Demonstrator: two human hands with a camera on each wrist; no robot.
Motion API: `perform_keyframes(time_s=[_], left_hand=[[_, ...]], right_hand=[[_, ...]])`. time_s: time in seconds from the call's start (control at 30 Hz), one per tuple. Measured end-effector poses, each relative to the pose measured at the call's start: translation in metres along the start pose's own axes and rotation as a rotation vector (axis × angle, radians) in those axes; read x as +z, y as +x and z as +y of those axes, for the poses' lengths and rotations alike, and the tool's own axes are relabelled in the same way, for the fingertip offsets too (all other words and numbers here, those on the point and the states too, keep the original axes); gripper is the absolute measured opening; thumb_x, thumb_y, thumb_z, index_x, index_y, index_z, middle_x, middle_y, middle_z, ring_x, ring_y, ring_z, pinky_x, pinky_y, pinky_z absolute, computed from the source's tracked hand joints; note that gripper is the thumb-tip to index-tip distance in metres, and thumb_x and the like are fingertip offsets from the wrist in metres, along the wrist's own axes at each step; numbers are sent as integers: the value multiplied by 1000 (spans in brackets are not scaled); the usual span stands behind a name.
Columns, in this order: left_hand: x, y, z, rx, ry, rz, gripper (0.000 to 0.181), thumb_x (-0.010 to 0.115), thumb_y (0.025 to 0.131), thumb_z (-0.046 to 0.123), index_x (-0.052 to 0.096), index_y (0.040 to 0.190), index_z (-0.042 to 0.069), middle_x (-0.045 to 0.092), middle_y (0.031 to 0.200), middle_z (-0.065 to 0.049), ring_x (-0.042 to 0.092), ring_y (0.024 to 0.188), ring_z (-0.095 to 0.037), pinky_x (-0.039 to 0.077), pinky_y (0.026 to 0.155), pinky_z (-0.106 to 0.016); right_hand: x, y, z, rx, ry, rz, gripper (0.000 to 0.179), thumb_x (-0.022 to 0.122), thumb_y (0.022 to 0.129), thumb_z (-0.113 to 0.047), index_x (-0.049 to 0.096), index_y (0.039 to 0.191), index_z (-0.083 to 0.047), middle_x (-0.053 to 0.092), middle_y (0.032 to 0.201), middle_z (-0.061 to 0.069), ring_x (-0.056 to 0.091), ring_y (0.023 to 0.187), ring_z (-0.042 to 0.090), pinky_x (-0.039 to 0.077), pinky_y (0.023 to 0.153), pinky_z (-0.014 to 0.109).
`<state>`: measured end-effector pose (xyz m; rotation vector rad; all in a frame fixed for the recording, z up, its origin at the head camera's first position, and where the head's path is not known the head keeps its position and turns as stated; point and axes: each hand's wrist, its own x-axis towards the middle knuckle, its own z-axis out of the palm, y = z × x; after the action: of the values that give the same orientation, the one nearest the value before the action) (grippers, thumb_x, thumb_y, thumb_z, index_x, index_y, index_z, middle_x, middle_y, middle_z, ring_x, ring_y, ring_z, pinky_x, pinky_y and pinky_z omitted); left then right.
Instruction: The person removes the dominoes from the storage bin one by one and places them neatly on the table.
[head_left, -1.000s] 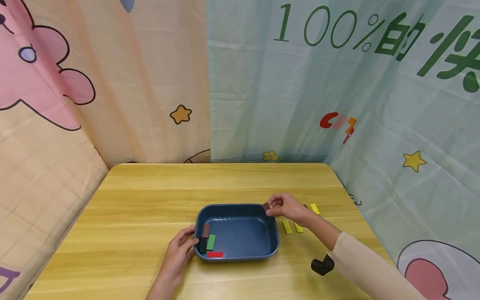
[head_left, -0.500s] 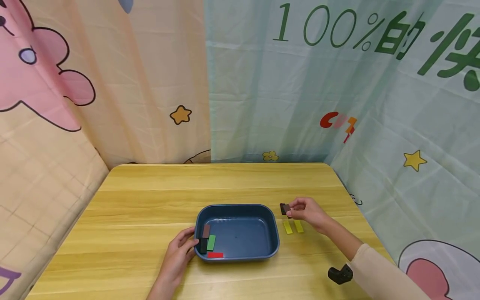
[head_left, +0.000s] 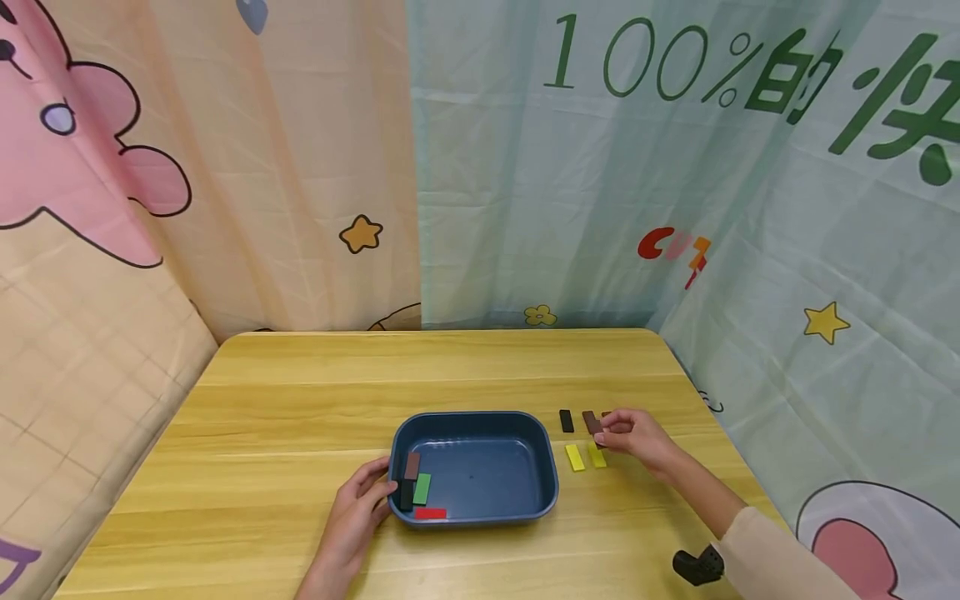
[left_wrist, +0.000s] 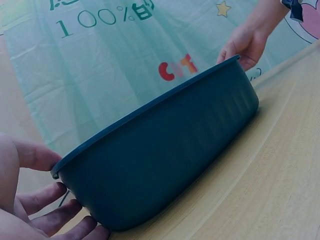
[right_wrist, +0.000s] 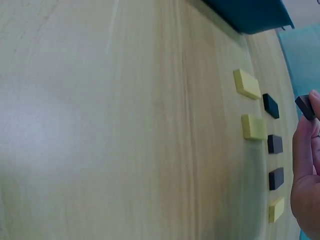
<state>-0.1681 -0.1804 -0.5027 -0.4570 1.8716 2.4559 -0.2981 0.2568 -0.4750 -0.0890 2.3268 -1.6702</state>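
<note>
"Room around the dark blue plastic tray (head_left: pixel 487 479)?"
"A narrow strip of wood-grain table (head_left: pixel 300 400) divides its right rim from the nearest flat yellow block (head_left: pixel 574 457); more lies toward the far edge."
"Hands?"
"Left hand (head_left: pixel 354 510) grips the left rim; right hand (head_left: pixel 639 439), off the tray's right side, pinches a small brown rectangular block (right_wrist: pixel 304 107), its height hard to judge."

Three yellow blocks (head_left: pixel 574 457), four brown (head_left: pixel 413 466), two-plus black (head_left: pixel 566 421), one green (head_left: pixel 422 489), one red (head_left: pixel 431 513).
</note>
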Motion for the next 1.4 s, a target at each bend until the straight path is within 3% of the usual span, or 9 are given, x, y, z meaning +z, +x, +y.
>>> perform_keyframes(time_s=[0.2, 0.6, 0.97, 1.4], left_hand=[[2, 1, -1, 4, 8, 3, 44, 57, 101, 1, 50, 143, -8, 46, 149, -26, 58, 118, -28, 54, 91, -34], [-1, 1, -2, 2, 3, 0, 45, 57, 102, 3, 47, 145, -9, 45, 150, -25, 58, 113, -24, 54, 89, -32], [-1, 1, 0, 6, 10, 2, 45, 57, 101, 2, 47, 144, -9, 45, 149, -26, 58, 114, -25, 54, 89, -31], [0, 1, 1, -9, 22, -4, 45, 55, 102, 2, 47, 145, -8, 44, 151, -25, 56, 117, -26, 53, 91, -31]], right_hand=[[-11, -6, 15, 9, 1, 35, 26, 74, 94, -1, 60, 111, 12, 69, 100, 12, 68, 91, 20, 59, 82, 35], [-23, -10, 40, 54, -124, 43, 23, 79, 88, 1, 65, 104, 10, 65, 88, 11, 65, 79, 22, 59, 70, 31], [-15, -12, 31, 118, -257, 189, 18, 83, 84, 1, 68, 94, 7, 66, 89, 12, 67, 73, 18, 59, 64, 32], [-16, -18, 28, 101, -358, 234, 23, 87, 82, -6, 71, 93, 5, 66, 89, 10, 64, 73, 18, 57, 63, 31]])
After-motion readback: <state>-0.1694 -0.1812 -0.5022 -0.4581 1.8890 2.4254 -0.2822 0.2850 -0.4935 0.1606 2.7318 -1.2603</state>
